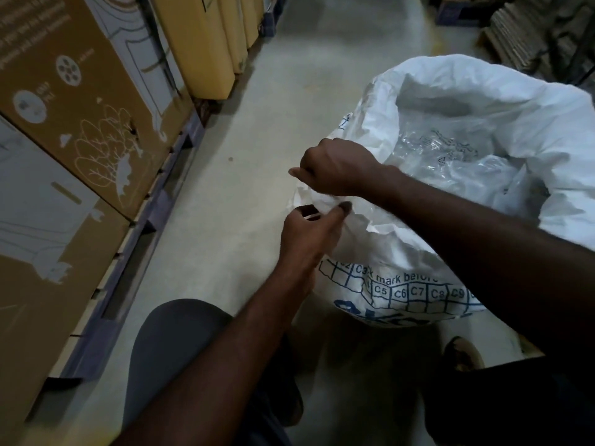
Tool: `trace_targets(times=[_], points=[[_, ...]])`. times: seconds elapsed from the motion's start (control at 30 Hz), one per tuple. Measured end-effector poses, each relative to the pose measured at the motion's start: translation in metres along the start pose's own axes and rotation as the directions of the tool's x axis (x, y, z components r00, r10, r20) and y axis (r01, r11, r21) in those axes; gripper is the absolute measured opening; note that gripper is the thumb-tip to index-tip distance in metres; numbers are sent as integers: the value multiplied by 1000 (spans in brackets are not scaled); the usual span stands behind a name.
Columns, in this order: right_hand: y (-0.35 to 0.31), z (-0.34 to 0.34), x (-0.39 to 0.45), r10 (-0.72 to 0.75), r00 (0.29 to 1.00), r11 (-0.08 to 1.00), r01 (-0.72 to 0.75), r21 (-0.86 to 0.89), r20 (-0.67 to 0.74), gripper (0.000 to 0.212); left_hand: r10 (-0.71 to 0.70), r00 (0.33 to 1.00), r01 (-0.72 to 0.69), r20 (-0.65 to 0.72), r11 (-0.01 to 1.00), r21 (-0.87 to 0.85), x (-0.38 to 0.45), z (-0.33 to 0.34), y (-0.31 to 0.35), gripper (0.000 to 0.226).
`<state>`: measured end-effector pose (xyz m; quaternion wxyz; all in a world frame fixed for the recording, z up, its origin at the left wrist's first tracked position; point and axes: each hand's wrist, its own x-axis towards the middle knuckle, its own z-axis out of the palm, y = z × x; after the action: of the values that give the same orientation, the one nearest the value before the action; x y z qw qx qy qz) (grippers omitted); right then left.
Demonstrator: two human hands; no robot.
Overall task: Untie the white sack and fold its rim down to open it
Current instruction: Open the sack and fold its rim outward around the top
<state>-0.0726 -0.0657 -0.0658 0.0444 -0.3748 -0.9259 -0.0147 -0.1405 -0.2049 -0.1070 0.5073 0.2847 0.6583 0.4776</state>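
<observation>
The white sack (402, 262) stands on the floor at the right, printed with blue grid letters on its near side. Its mouth gapes wide and shows a clear plastic liner (450, 156) inside. My left hand (309, 233) pinches the sack's rim at its near-left edge, thumb and fingers closed on the white fabric. Just above it, my right hand (335, 165) is curled into a fist over the same stretch of rim and grips the fabric. The rim between the two hands is crumpled.
Large brown and white cardboard boxes (80, 107) stand on blue pallets (135, 268) along the left. Yellow boxes (199, 43) continue further back. Stacked cardboard (521, 30) lies at the far right. Bare concrete floor (257, 107) runs between. My knees and a sandalled foot (463, 352) sit below.
</observation>
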Motion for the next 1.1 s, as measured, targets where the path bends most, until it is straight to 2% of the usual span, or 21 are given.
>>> trace_targets(times=[0.07,0.17,0.23,0.33,0.4,0.47,0.53,0.6,0.7,0.77,0.87,0.9,0.93,0.97,1.0,1.03,1.07,1.1], points=[[-3,3,0,0,1000,1000,0,26,5,51,15,999,-10,-51,996,91,2,-1,-2,35],[2,4,0,-60,998,994,59,95,6,52,-41,999,42,-22,997,65,10,-4,-3,13],[3,0,-1,-156,986,981,161,112,-51,49,-145,989,145,8,985,-92,18,-5,-4,14],[4,-6,-9,-262,938,962,272,13,-229,40,-276,960,270,35,892,-364,31,-8,-2,16],[5,-8,-21,-244,914,967,253,-15,-323,37,-288,954,285,83,787,-547,35,-13,-2,23],[3,-4,-43,-182,912,977,211,41,-367,34,-272,955,279,121,676,-682,36,-17,-3,30],[-3,4,-68,-95,940,975,154,157,-328,33,-193,964,266,186,611,-746,33,-17,-1,40],[-11,11,-92,8,979,961,49,273,-206,40,-137,963,267,232,594,-759,36,-15,1,47],[-21,25,-125,98,995,922,-80,380,-27,80,-162,961,277,226,613,-740,52,-13,-1,60],[-27,36,-141,99,995,939,-88,333,-17,92,-211,961,276,178,714,-643,61,-10,-2,60],[-33,52,-146,143,981,967,-110,232,-130,76,-165,986,153,2,913,-378,65,-4,-1,49],[-34,58,-145,145,973,973,-107,205,-179,70,-80,991,58,-110,979,-194,64,-3,0,47],[-35,63,-144,140,966,979,-101,179,-218,64,82,974,-65,-209,994,91,60,-2,2,47],[-36,68,-145,136,959,983,-98,157,-250,60,296,923,-183,-245,900,396,54,-4,3,51],[-37,71,-145,126,953,987,-93,130,-276,58,499,840,-269,-215,726,633,49,-8,4,55],[-40,72,-145,104,947,992,-77,99,-304,56,625,767,-315,-144,562,765,44,-12,6,59],[-43,74,-145,75,940,996,-52,77,-332,53,652,756,-341,-64,475,811,41,-14,7,63],[-46,75,-146,46,935,998,-27,58,-353,48,612,791,-356,-4,465,811,41,-15,7,69]])
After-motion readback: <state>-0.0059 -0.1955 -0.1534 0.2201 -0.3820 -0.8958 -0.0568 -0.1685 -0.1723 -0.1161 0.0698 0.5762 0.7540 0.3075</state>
